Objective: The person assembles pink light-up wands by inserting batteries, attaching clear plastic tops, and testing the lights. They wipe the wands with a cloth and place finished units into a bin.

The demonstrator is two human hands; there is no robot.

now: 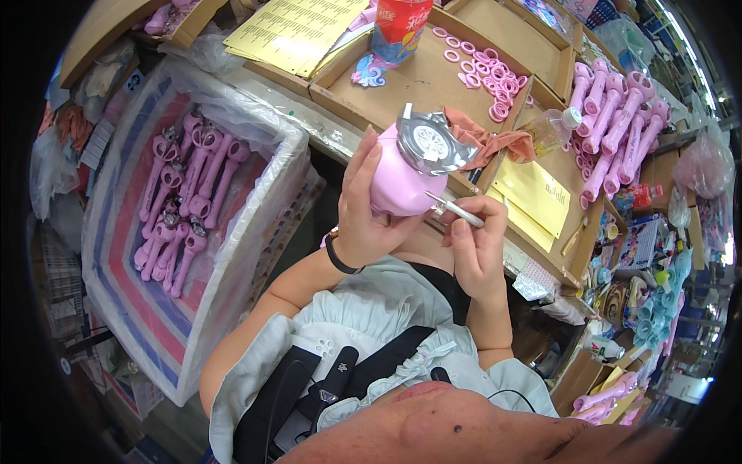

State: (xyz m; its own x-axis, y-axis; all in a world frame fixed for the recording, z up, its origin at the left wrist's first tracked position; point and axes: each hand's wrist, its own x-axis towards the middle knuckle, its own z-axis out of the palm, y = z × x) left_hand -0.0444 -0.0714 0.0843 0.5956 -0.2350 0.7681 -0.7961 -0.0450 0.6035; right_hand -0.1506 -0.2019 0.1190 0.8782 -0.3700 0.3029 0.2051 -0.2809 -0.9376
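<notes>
1. Now grasps a rounded pink piece (396, 184) with a silver top (434, 145) in the curled fingers of the left hand (359, 207), just before the counter (321, 127).
2. Pinches a white-handled tool (466, 216) in the fingers of the right hand (481, 241), close to the rounded pink piece; contact hard to tell.
3. Across the counter: cardboard trays (417, 94), pink rings (495, 73), an orange cloth (491, 143), yellow sheets (537, 193).
4. To the left: a plastic-lined basket (246, 263) of pink wands (199, 174); far right, a plastic bag (705, 168).

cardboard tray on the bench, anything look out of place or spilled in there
Mildly odd: a red-and-blue container stands in the cardboard tray with loose pink rings, looking unlike a work part. An orange cloth lies crumpled at the tray's near side. No spill is visible.
</notes>
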